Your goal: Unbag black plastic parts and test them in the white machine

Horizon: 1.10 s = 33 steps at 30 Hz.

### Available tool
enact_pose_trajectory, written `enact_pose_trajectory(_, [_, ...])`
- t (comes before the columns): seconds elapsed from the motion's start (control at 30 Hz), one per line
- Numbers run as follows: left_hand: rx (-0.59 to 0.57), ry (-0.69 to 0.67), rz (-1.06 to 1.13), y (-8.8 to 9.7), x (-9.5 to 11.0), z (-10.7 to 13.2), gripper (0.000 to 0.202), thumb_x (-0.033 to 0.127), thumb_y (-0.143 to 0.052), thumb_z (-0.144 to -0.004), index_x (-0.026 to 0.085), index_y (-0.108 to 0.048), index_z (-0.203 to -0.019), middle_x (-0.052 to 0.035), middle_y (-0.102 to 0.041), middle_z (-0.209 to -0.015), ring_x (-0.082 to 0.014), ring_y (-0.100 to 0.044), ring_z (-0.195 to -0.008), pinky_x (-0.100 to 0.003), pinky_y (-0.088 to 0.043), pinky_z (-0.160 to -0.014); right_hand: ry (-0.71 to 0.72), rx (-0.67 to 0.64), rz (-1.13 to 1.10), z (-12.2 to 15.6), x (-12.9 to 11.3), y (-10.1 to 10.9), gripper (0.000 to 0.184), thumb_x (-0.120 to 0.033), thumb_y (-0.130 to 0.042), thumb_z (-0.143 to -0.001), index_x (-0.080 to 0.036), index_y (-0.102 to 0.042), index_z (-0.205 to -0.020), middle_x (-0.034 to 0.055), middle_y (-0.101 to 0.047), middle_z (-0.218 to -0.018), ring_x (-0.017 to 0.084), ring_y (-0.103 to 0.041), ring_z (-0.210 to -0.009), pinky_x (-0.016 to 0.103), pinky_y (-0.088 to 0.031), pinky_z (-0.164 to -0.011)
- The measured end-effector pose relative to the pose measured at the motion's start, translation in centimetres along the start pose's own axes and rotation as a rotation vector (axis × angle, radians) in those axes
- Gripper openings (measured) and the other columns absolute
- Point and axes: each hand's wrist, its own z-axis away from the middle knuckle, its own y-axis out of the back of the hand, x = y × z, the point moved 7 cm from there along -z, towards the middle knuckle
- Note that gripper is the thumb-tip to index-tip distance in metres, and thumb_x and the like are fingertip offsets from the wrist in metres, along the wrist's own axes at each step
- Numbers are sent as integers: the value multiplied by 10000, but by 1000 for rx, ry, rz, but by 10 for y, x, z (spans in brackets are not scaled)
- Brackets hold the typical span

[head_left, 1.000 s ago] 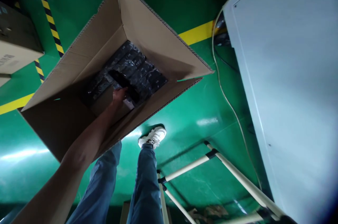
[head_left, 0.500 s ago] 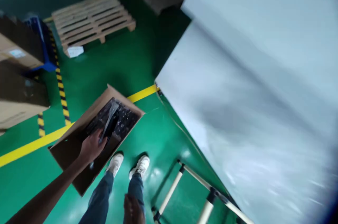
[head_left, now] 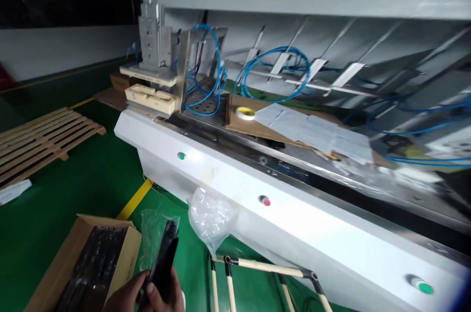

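Note:
Both hands meet low in the view around a long black part, perhaps a plastic or metal profile, that tilts up and away from me. My left hand has its fingers closed at the lower left of the part. My right hand grips its right side, thumb on top. A clear plastic bag shows beside and behind the part; whether it still covers any of it I cannot tell. To the left, an open cardboard box contains several dark plastic-wrapped pieces.
A white machine bench with push buttons stretches across the right. Another clear bag hangs at its front, above a pipe frame. Tape, paper sheets and blue hoses lie on the bench. A wooden pallet is at left.
The view has swung up and right towards the machine. The black part has come up out of the box in my left hand, and my right hand, earlier apart from it, now holds it too.

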Motion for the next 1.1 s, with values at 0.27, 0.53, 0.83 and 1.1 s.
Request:
enact_pose_trajectory(0.27, [-181,-339,222,-47,220,-16,437,392,-769,-908,302,-760,-1335,-109,-714,-1365,-356,-675,-1284,-384,-532,-1137,159,259,32,-1,-233,66,547,-647,-813,-787,-236,-732,-1138,119,-798,-1158,361,-736,-1138,503,-624,-1011])
enact_pose_trajectory(0.53, [-288,-487,521,-67,339,-51,361,420,-746,-937,225,-795,-1236,-153,-750,-1245,-335,-727,-1151,-358,-633,-976,456,430,353,-19,-365,105,526,-648,-709,-886,-199,-664,-1157,104,-780,-1022,253,-714,-886,357,-623,-768])
enact_pose_trajectory(0.83, [-200,-123,842,-71,309,-174,772,750,-609,-919,176,-585,-1435,-206,-724,-1275,-311,-763,-979,-343,-651,-653,477,636,413,-81,-422,141,581,-744,-705,-841,-214,-681,-1078,82,-737,-901,240,-650,-813,348,-572,-694])
enact_pose_trajectory(1.1, [-71,211,1063,-86,255,-212,441,447,-525,-1032,207,-562,-1400,-186,-725,-1269,-287,-766,-1048,-383,-657,-833,273,693,402,-89,-391,153,589,-749,-705,-840,-224,-760,-1103,137,-790,-1025,291,-713,-863,396,-605,-754])
